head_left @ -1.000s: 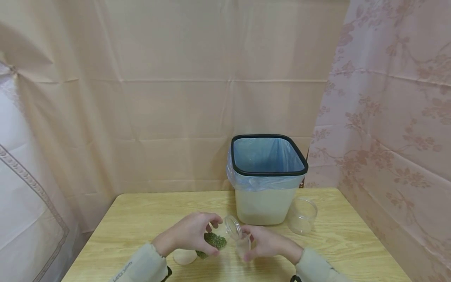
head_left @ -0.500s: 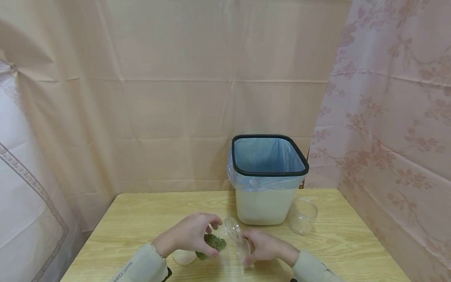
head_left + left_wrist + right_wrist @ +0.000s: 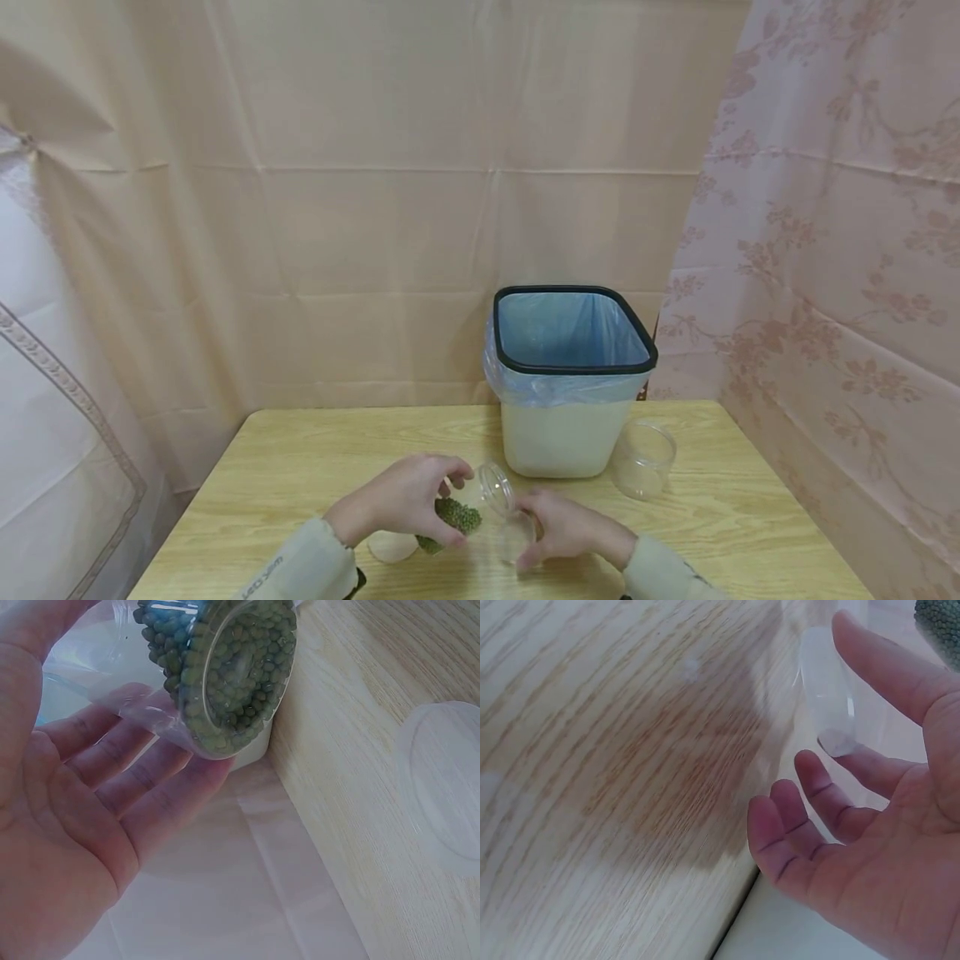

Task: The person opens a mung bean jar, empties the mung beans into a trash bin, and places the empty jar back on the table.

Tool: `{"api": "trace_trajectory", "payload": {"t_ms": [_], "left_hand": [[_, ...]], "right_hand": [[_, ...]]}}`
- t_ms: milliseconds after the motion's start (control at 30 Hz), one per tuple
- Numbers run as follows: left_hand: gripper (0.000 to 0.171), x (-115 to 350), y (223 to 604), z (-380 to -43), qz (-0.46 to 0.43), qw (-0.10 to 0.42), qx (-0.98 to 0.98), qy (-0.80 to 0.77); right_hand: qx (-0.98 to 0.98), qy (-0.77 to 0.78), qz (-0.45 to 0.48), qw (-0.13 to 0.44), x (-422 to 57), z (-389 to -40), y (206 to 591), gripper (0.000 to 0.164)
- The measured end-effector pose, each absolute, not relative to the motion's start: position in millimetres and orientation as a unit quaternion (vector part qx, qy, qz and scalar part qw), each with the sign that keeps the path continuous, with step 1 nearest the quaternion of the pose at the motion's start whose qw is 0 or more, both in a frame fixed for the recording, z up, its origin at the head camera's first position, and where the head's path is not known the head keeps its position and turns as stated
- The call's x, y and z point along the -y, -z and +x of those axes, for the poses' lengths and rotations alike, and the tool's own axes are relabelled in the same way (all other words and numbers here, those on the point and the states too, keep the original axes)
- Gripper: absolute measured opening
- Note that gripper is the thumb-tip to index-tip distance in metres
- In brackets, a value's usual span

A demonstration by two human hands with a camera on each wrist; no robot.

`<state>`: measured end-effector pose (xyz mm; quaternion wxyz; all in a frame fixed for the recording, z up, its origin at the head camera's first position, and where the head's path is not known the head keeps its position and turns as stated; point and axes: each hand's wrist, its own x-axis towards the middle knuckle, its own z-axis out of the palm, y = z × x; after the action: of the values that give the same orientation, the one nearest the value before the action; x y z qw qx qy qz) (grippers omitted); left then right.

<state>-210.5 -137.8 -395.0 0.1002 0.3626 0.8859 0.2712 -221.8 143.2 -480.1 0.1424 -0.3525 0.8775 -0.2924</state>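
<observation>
A round lid [image 3: 392, 547] lies on the desk [image 3: 300, 467] near the left hand [image 3: 408, 500], which grips a tilted jar [image 3: 501, 490] of green beans [image 3: 459, 517]; the right hand [image 3: 562, 527], apart from it, pinches a clear plastic piece [image 3: 514, 537]; beyond stands a lined bin [image 3: 566, 442]

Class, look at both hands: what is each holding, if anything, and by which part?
The left hand holds a tilted clear jar by its side wall; the right hand pinches a translucent round piece, possibly a lid, by its edge.
</observation>
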Motion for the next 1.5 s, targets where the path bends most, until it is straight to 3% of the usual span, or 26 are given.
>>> {"api": "trace_trajectory", "payload": {"t_ms": [267,667,1500], "left_hand": [[0.069,137.9,396.6,-211.2,0.362,0.108,-0.884,-0.274],[0.070,138.8,398.0,-212.5,0.366,0.109,-0.885,-0.268],[0.069,136.4,397.8,-212.1,0.364,0.118,-0.886,-0.262]], "right_hand": [[-0.906,0.228,-0.333,0.129,-141.3,-215.6,479.7,0.067],[-0.908,0.212,-0.341,0.117,-140.2,-217.2,480.4,0.062],[-0.899,0.242,-0.326,0.165,-142.4,-217.6,477.3,0.055]]}}
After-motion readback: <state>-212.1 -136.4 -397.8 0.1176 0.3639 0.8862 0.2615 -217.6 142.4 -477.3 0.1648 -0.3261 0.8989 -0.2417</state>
